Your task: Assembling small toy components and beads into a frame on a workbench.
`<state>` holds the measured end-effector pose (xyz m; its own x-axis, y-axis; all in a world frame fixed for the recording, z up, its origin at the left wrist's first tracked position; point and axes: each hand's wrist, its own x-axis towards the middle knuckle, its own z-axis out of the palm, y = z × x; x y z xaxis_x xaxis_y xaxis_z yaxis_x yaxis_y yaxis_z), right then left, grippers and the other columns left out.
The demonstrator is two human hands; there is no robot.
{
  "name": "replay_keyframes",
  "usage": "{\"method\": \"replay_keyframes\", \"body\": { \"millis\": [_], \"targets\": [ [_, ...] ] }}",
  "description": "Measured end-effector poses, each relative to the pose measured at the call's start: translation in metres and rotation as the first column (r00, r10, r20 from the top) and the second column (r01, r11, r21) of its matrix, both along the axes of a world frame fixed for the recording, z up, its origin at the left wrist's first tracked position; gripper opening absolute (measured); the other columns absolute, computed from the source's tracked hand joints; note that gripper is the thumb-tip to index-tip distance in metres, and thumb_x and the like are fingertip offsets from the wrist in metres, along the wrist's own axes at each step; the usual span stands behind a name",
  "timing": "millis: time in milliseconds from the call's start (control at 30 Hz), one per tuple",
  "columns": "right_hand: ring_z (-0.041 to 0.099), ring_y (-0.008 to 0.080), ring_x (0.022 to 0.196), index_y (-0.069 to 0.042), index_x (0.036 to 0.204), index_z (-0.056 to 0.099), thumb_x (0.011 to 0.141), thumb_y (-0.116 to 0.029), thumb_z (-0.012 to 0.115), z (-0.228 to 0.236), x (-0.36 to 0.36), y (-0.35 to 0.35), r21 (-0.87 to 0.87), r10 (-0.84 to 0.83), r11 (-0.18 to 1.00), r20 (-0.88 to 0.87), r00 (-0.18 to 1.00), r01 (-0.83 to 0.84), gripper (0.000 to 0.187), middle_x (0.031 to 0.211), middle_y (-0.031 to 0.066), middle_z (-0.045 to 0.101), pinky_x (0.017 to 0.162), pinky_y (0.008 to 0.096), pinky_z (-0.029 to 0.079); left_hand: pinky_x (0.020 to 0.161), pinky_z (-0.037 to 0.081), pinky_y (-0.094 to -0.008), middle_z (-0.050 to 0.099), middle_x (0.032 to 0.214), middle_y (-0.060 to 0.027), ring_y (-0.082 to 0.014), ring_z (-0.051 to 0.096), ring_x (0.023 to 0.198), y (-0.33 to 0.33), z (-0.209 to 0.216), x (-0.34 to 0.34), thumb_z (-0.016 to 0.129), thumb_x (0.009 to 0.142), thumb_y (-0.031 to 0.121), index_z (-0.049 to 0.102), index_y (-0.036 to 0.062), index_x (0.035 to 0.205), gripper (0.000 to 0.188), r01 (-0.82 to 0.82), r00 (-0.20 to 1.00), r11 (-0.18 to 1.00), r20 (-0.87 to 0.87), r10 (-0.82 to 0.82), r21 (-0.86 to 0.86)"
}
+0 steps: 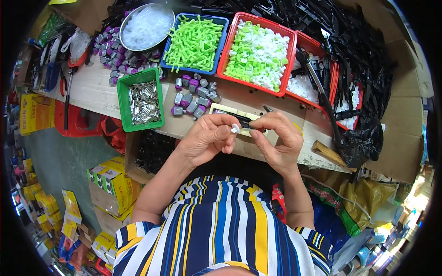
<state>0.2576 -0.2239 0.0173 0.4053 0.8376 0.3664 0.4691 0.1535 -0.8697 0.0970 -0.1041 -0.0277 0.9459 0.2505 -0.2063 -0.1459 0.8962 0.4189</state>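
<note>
My left hand (208, 139) is pinching a small white plastic piece (235, 129) between thumb and forefinger. Just to its right, my right hand (282, 141) has thumb and forefinger nearly together at a cream-coloured fixture block (230, 109); whatever they grip is too small or hidden to make out. In the block lies a slim black plastic part (240, 120), partly covered by my fingers. Beyond the block sit several grey-and-purple motor-like pieces (189, 97) in a loose group. A green tray (160, 110) of thin metal pins stands left of them.
Along the back are a metal bowl (172, 28) of translucent pieces, a blue tray (224, 34) of green parts, and a red tray (291, 46) of white and green caps. Black plastic parts (368, 50) are heaped at the right. A wooden stick (329, 154) lies near the front edge.
</note>
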Motion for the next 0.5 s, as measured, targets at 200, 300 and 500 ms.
{"method": "replay_keyframes", "body": {
  "millis": [200, 300, 500],
  "targets": [
    [0.061, 0.0175, 0.070, 0.002, 0.086, 0.069, 0.074, 0.005, 0.076, 0.003, -0.002, 0.000, -0.036, 0.029, 0.999, 0.043, 0.999, -0.028, 0.014, 0.082, 0.0092, 0.066, 0.062, 0.0277, 0.048, 0.064, 0.057, -0.0241, 0.068, 0.088, -0.0069, -0.0117, 0.065, 0.069, -0.010, 0.001, 0.008, 0.072, 0.090, 0.012, 0.065, -0.0022, 0.109, 0.025, -0.059, 0.998, 0.995, -0.013, 0.060, 0.081],
    [0.061, 0.0165, 0.070, 0.002, 0.086, 0.069, 0.074, 0.005, 0.076, 0.002, -0.002, 0.000, -0.070, -0.007, 0.998, 0.046, 0.999, 0.010, 0.014, 0.081, 0.0085, 0.066, 0.061, 0.0268, 0.047, 0.061, 0.054, -0.0235, 0.067, 0.081, -0.0051, -0.0136, 0.065, 0.067, -0.014, 0.011, 0.014, 0.076, 0.087, 0.014, 0.064, -0.0019, 0.106, 0.028, -0.137, 0.967, 0.931, -0.158, 0.200, 0.339],
    [0.060, 0.0153, 0.069, 0.002, 0.086, 0.069, 0.076, 0.003, 0.075, 0.004, -0.004, 0.000, -0.140, -0.070, 0.988, 0.025, 0.997, 0.073, 0.012, 0.080, 0.0082, 0.065, 0.062, 0.0269, 0.047, 0.067, 0.057, -0.0233, 0.070, 0.089, -0.0067, -0.0120, 0.067, 0.074, -0.016, 0.011, 0.014, 0.076, 0.084, 0.004, 0.067, -0.0036, 0.107, 0.025, -0.163, 0.945, 0.784, -0.133, 0.298, 0.599]
  ]
}}
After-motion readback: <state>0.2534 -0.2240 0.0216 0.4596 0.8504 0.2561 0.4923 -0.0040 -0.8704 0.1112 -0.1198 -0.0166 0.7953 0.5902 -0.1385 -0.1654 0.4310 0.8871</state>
